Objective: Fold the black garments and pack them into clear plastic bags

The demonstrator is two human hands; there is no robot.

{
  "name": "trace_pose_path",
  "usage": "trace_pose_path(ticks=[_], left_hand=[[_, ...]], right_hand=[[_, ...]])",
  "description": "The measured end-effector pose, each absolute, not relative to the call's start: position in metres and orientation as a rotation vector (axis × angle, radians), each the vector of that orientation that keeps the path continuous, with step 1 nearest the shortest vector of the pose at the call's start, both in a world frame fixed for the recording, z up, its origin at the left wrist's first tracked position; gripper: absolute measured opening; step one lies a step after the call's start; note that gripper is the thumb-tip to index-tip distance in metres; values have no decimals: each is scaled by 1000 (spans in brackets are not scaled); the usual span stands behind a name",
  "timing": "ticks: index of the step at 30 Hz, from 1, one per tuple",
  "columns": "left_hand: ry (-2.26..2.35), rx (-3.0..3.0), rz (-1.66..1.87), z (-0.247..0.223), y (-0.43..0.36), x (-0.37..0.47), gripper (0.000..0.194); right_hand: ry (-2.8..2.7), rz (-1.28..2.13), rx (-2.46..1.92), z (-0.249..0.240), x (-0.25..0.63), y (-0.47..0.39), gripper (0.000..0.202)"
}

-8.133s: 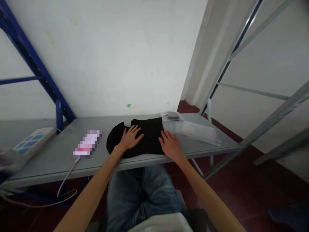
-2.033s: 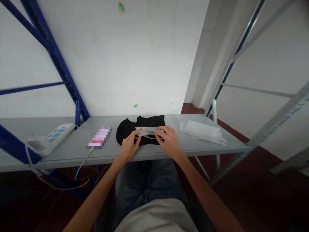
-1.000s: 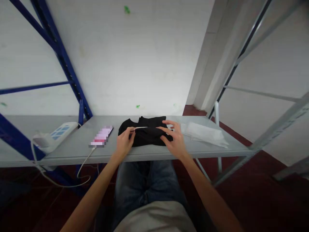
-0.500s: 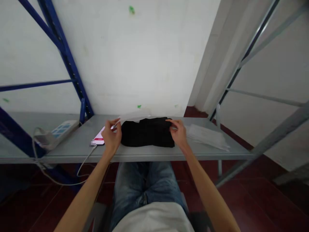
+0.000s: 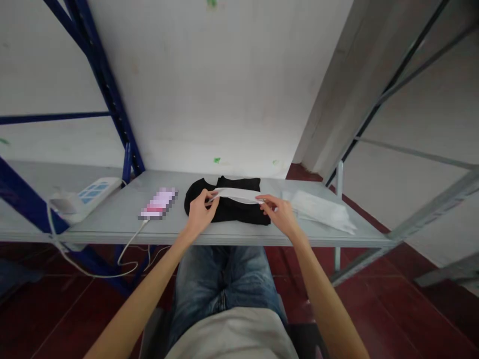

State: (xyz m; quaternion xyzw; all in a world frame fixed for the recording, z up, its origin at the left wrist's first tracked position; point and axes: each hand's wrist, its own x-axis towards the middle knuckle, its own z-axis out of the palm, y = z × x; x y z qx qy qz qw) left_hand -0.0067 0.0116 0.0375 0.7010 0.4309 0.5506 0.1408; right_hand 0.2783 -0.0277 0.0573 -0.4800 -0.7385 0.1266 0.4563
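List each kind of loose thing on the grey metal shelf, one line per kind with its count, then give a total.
Black folded fabric garment: 1
Clear thin plastic bag held between left hand and right hand: 1
Stack of clear plastic bags: 1
Phone on a white cable: 1
White power strip with blue switches: 1
Total: 5
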Motion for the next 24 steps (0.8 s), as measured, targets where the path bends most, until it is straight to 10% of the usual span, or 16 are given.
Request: trace_pose_path(ticks=[8,16,24], left_hand=[[1157,2688,1524,56,-12,-2,53],[829,2788,1589,50,-28,32,11],[853,2912,1667,51,-30,25,11]], right_hand=[[-1938,60,-1212,68,262,-44,28],[-2127,-220,-1247,72,239,-60,32],[-2116,-227,-1184,65,237,-58,29]])
